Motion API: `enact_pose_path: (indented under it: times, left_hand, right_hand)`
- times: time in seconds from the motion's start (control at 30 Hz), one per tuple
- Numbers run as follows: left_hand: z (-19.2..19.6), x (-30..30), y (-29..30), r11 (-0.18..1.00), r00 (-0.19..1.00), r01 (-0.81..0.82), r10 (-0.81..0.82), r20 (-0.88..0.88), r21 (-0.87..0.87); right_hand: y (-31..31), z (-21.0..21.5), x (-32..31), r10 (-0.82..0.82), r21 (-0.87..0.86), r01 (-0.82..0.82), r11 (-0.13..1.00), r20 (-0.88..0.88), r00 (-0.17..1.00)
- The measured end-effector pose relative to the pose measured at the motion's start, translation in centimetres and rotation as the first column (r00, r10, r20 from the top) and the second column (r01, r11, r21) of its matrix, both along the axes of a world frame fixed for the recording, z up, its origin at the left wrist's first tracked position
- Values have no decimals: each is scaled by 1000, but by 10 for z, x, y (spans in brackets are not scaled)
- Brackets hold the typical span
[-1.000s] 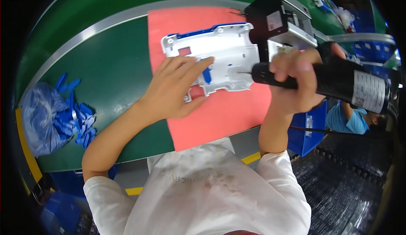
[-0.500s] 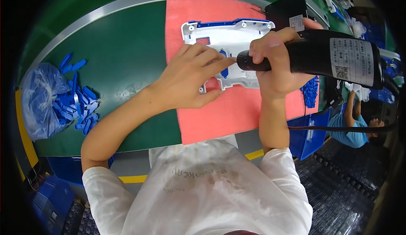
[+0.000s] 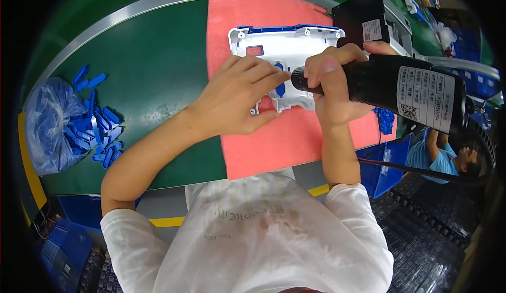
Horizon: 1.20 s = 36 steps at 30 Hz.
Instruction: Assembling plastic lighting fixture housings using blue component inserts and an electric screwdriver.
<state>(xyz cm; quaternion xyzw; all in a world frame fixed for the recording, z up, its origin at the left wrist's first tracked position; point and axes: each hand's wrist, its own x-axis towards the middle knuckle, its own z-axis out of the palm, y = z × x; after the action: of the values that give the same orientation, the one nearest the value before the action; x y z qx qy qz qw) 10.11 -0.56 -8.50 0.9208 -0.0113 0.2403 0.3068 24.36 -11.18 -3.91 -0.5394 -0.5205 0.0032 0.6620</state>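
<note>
A white plastic housing with blue trim lies on a pink foam mat over the green belt. My left hand rests flat on the housing's lower left part, fingertips beside a small blue piece set in it. My right hand grips a black electric screwdriver, held nearly level, its tip pointing left at the housing next to my left fingertips. The screwdriver's bit is hidden between my hands.
A clear bag and loose pile of small blue plastic pieces lie on the green belt at left. A black box stands behind the housing. A blue bin sits at right, and another person is beyond it.
The view has shifted so housing and mat sit nearer the middle. My left hand has stayed on the housing, and the screwdriver has swung down closer to level.
</note>
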Motion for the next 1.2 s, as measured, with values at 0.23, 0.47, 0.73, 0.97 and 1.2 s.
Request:
enact_pose_path:
  times: [0.23, 0.47, 0.73, 0.97, 1.2]
  left_hand:
    - [0, -2, 0, 1000, 1000, -3, 3, -9, 8]
    - [-2, 1, 0, 1000, 1000, 13, -13, 28, 11]
    - [-5, -1, 2, 1000, 999, -3, 3, 38, 8]
    - [0, 2, 0, 999, 999, 31, -31, 11, 15]
    - [13, -3, -2, 989, 994, 75, -63, -89, 129]
  right_hand:
    - [0, 0, -1, 17, -20, -16, 1000, 31, 999]
    - [1, 5, 14, 194, -69, -189, 980, 80, 978]
    - [2, 4, 8, 278, -78, -271, 959, 103, 955]
    - [-7, 10, 11, 180, -129, -156, 979, 202, 963]
    - [-70, 54, 57, -22, 465, 104, 879, -178, 984]
